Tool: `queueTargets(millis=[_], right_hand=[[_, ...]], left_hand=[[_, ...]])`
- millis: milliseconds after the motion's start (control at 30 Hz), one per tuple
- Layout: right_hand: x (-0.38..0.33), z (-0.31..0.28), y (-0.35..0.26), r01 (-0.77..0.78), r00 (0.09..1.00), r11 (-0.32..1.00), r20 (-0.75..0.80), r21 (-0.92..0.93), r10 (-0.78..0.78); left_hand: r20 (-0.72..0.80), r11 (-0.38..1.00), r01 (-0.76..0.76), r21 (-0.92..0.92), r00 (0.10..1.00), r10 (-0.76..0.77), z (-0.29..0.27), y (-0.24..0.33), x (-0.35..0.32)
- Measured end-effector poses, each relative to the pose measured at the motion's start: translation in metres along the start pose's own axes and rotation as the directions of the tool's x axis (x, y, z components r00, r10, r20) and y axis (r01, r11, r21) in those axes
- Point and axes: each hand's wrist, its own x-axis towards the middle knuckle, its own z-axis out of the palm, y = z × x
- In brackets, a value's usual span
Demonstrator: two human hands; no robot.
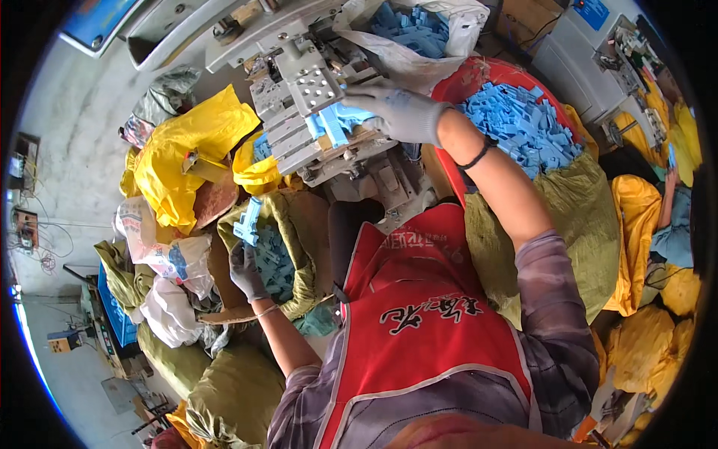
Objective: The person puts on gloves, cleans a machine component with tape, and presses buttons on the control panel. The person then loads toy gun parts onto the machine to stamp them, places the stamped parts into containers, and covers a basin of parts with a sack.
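Note:
My left hand [247, 271], in a grey glove, grips a light-blue plastic part [247, 222] by its lower end. It holds the part over an open olive sack [301, 251], where many similar blue pieces [274, 263] lie. My right hand [394, 112], also gloved, is at the machine's metal fixture [311, 90]. Its fingers reach left beside the holed block, with the thumb side lower, closed around light-blue plastic parts [334, 123] at the fixture's front. The fingertips are partly hidden there.
A red tub [449, 161] heaped with blue parts [520, 123] stands right of the machine, an olive sack [550, 239] against it. Behind is a white sack [467, 15] of blue pieces. Yellow bags [191, 153] and white bags [168, 310] crowd the left. A co-worker's arm [668, 198] shows far right.

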Motion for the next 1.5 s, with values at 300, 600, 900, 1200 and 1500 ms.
queueTargets(millis=[300,600,900,1200,1500], right_hand=[[-0.171,-0.004,0.041,-0.664,0.718,0.673,0.026,0.327,0.695],[-0.313,0.03,0.164,-0.888,0.434,0.438,0.059,-0.138,0.899],[-0.345,0.029,0.341,-0.984,0.175,0.148,-0.424,-0.095,0.889],[-0.332,0.045,0.384,-0.999,-0.012,-0.016,-0.072,-0.052,0.997],[-0.29,0.08,0.244,-0.912,0.124,0.21,0.25,-0.354,0.96]], left_hand=[[-0.025,0.896,-0.015,0.443,0.999,0.03,-0.042,-0.06,-0.002],[0.346,0.955,-0.112,0.274,0.938,0.011,0.092,-0.029,-0.01],[0.575,0.88,-0.282,0.383,0.818,0.011,0.141,0.014,-0.036],[0.569,0.863,-0.228,0.45,0.818,-0.081,0.136,0.02,-0.041],[0.584,0.883,-0.278,0.378,0.812,0.006,0.133,0.032,-0.05]])
